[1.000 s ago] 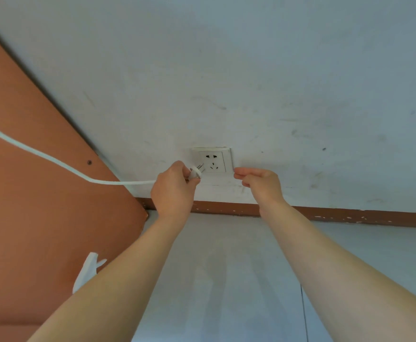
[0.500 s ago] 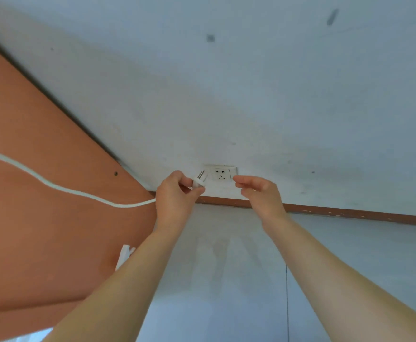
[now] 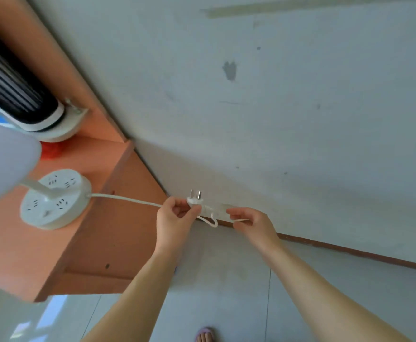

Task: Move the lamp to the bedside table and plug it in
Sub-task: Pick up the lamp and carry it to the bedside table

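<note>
The white lamp stands on the orange bedside table [image 3: 118, 230]; its round base [image 3: 53, 201] carries several socket holes, and its shade [image 3: 2, 159] is a blur at the left edge. A white cord [image 3: 128, 199] runs from the base to my left hand [image 3: 174, 218], which holds the plug [image 3: 195, 197] with its prongs pointing up, just left of the wall socket [image 3: 223, 209]. A loop of cord hangs under the plug. My right hand [image 3: 253, 225] is at the socket's right side, fingertips pinched together, seemingly empty.
A black ribbed appliance with a white foot [image 3: 16, 95] and a red object [image 3: 51, 150] stand on the table behind the lamp. A brown baseboard [image 3: 350, 250] runs along the wall above the tiled floor. My sandalled foot [image 3: 204, 335] shows at the bottom.
The view has pulled back and swung left, bringing the lamp and tabletop into sight. The plug has turned from facing the socket to prongs up, away from the holes.
</note>
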Motion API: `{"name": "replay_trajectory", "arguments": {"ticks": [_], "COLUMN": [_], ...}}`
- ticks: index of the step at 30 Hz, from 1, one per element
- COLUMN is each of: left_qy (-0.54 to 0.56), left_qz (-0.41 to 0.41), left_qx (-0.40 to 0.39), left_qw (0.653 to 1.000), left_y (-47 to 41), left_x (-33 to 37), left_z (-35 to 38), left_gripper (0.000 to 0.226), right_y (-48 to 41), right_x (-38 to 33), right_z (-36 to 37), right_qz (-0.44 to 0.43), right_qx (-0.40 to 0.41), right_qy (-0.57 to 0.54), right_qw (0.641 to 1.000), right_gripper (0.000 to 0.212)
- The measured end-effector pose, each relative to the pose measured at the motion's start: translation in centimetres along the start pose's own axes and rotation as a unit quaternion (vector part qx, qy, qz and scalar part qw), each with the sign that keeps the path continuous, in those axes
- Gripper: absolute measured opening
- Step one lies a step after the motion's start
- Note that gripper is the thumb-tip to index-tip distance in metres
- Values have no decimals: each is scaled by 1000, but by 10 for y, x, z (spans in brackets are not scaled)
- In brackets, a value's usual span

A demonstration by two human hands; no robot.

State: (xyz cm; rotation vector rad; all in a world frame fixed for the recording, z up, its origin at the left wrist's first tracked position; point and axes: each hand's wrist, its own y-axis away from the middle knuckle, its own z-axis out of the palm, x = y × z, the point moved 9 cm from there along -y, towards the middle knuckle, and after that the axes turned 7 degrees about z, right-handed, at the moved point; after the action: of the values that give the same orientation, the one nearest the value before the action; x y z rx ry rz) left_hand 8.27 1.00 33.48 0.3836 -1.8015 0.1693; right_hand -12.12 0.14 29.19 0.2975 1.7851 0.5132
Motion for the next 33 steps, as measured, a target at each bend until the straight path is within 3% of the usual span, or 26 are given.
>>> {"name": "replay_trajectory", "arguments": {"ticks": [8,11,14,19,22,26,29,33], "left_qy": [46,65,81,92,95,129,147,89], "left_qz": [22,26,34,45,43,44,28,49], "left_qx": [-42,-37,-23,29,70,93,107,137], "left_qw": [998,997,996,994,992,986,983,985], "left_y": [13,14,15,13,8,-3,-9,-13], "left_x": [119,148,169,197,205,215,216,219], "left_z": [-53,-73,-94,-141,-174,-213,-237,-276], "left_gripper": [19,18,14,14,14,12,12,16], "right_y": [51,60,69,91,106,120,122,118], "right_x": [-120,-148,-168,-216,-247,-281,-300,-318], "right_z": [26,35,41,57,74,111,134,160], "right_qz": [-46,-61,-58,-129,-185,-212,-234,-234], "right_qx": [-42,-41,-46,-55,-57,-102,-107,-92], "right_qy": [86,125,132,182,146,106,119,111], "right_qw": [994,989,988,973,970,966,959,961], "right_gripper": [35,8,25,18,19,29,23,25]}}
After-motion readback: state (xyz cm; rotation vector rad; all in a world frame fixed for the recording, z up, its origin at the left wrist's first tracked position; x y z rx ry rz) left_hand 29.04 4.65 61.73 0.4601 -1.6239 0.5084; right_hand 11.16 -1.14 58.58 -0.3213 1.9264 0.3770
